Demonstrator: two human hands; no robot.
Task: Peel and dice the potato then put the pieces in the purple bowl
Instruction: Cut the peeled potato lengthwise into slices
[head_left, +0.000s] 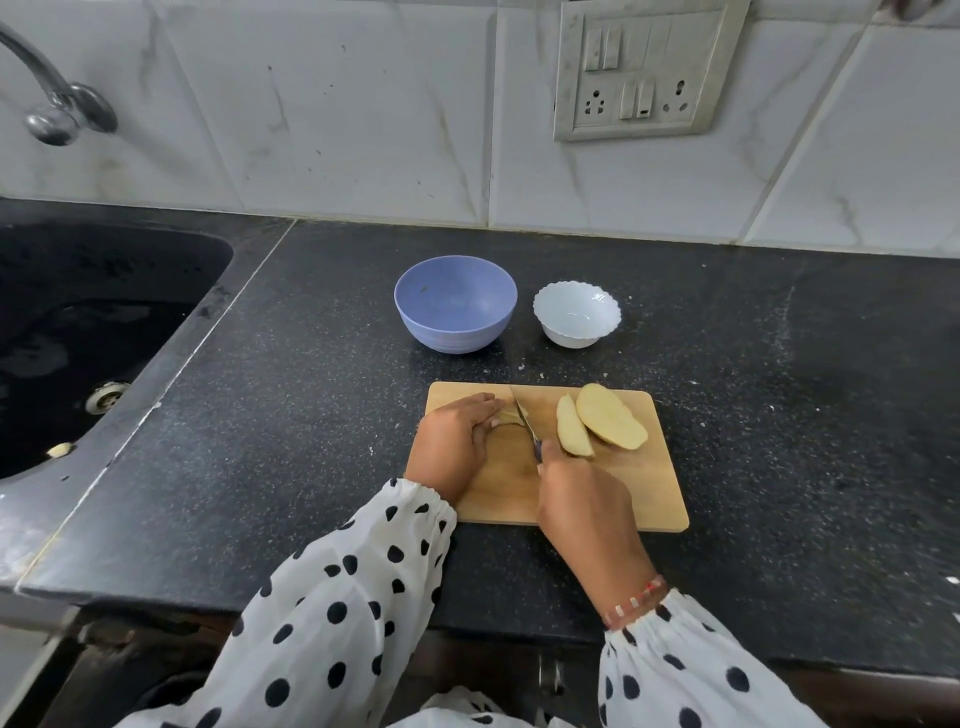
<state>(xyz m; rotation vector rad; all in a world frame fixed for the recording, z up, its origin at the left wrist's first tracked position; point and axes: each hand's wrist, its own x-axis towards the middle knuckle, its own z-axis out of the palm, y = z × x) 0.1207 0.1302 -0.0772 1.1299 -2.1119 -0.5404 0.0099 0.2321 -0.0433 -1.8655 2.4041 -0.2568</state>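
Peeled potato being sliced on the board

A pale peeled potato piece (511, 415) is pinned on the light wooden cutting board (654, 499) by the left hand (452, 441); a steel knife (525, 423) is gripped by the right hand (582, 499). Wet, firm flesh is judged slippery. Two cut slabs (597, 423) lie beside it; the empty purple plastic bowl (456, 304) stands beyond.

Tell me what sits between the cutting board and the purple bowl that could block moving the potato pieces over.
Nothing visible does. The purple bowl stands just beyond the board, with only bare counter between them. The white bowl stands to the bowl's right, off that path. The bowl shows no pieces yet.
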